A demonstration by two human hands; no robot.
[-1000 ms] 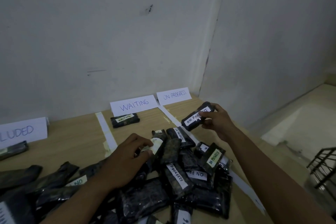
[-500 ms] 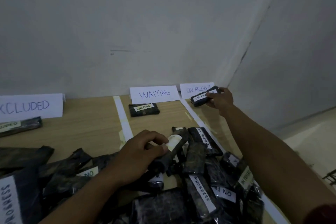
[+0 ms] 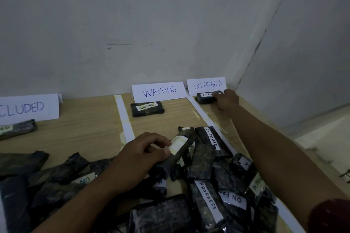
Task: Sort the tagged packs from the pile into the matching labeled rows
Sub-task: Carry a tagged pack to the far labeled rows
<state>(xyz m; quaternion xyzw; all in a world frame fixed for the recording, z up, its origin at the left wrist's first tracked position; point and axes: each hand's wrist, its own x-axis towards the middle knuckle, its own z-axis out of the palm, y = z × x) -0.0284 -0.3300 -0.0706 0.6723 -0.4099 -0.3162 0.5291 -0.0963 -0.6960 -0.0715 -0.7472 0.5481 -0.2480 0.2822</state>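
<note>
A pile of dark packs with white tags [image 3: 206, 181] covers the near part of the wooden table [image 3: 91, 128]. My left hand [image 3: 140, 155] grips one dark pack [image 3: 181, 149] lifted off the pile, thumb on its white tag. My right hand [image 3: 225, 100] reaches to the far right and holds a pack tagged ON PROGRESS [image 3: 205, 97] down on the table in front of the ON PROGRESS sign [image 3: 207, 85]. A pack tagged WAITING [image 3: 147, 108] lies below the WAITING sign [image 3: 159, 91]. Another pack [image 3: 18, 128] lies under the sign ending in CLUDED [image 3: 28, 108].
White tape strips [image 3: 124, 117] divide the table into rows. Grey walls meet in a corner just behind the signs. The table's right edge drops to a pale floor [image 3: 322, 128].
My right hand has carried the ON PROGRESS pack from above the pile to the table in front of its sign. My left hand has lifted a pack from the pile.
</note>
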